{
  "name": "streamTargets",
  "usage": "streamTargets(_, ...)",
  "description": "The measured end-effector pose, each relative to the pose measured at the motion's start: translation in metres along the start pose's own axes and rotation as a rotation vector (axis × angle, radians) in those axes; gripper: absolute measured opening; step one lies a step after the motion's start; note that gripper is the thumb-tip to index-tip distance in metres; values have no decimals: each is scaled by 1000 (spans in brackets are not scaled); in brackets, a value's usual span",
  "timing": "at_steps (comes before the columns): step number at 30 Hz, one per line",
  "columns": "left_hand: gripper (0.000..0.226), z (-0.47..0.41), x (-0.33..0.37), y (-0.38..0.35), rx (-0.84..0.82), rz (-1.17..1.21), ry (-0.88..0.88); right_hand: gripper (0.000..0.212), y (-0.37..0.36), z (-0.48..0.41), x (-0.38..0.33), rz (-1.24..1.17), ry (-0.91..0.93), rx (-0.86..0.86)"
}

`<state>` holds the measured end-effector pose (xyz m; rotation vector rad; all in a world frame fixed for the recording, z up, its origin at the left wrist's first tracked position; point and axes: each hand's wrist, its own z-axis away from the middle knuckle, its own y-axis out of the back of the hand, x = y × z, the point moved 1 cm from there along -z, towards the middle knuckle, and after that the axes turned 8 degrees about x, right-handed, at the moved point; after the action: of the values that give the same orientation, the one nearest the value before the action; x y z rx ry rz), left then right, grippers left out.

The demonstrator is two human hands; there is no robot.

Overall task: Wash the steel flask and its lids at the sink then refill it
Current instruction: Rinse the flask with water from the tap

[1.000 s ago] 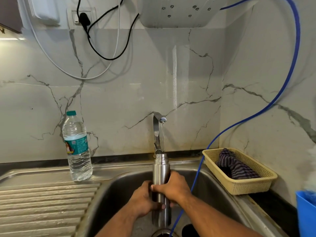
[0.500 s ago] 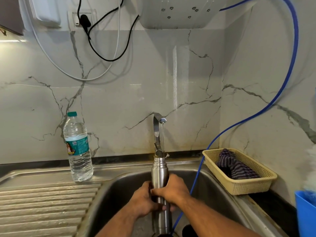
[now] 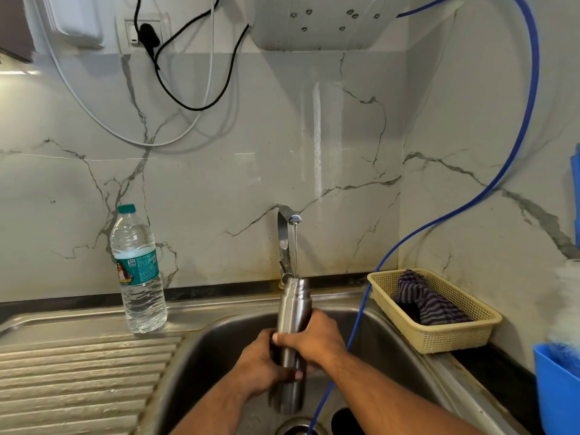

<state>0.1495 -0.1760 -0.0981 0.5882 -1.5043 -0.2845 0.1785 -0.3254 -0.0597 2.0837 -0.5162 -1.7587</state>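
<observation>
Both hands grip a steel flask (image 3: 294, 312) upright over the sink (image 3: 219, 343), its open mouth under the tap (image 3: 287, 237), where a thin stream of water runs. The left hand (image 3: 260, 362) wraps it lower, the right hand (image 3: 314, 339) higher. A plastic water bottle (image 3: 138, 271) stands on the sink's edge at left; a yellow basket (image 3: 439, 324) holding a striped cloth (image 3: 423, 299) sits at right.

flask (image 3: 295, 309) under tap (image 3: 284, 233), in sink (image 3: 219, 340) | bottle (image 3: 139, 277) left | basket (image 3: 439, 337) right

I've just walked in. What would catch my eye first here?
The left hand and right hand grip a lidless steel flask upright in the sink, its mouth under a thin stream from the tap. A blue hose loops down the right wall into the sink, and a plastic water bottle stands left of the basin.
</observation>
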Motion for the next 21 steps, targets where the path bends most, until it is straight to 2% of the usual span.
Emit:
streamTargets(2,86,0,-2,0,-13,4,11,72,-1,1,3,88,34,-13)
streamTargets(6,86,0,1,-1,29,-8,-11,74,1,-2,-4,-41,83,57)
streamTargets(9,79,-1,-1,2,50,-70,15,83,0,0,-2,-10,66,4)
streamTargets(13,84,1,1,7,-117,-235,53,92,21,1,-13,-94,111,120)
streamTargets(15,80,4,5,8,-159,-332,50,78,34,2,-22,-57,179,147)
streamTargets(17,77,6,8,11,-150,-390,27,48,39,4,-26,89,190,60)
streamTargets(21,77,14,12,26,-122,-346,9,28,41,13,-27,179,98,-72)
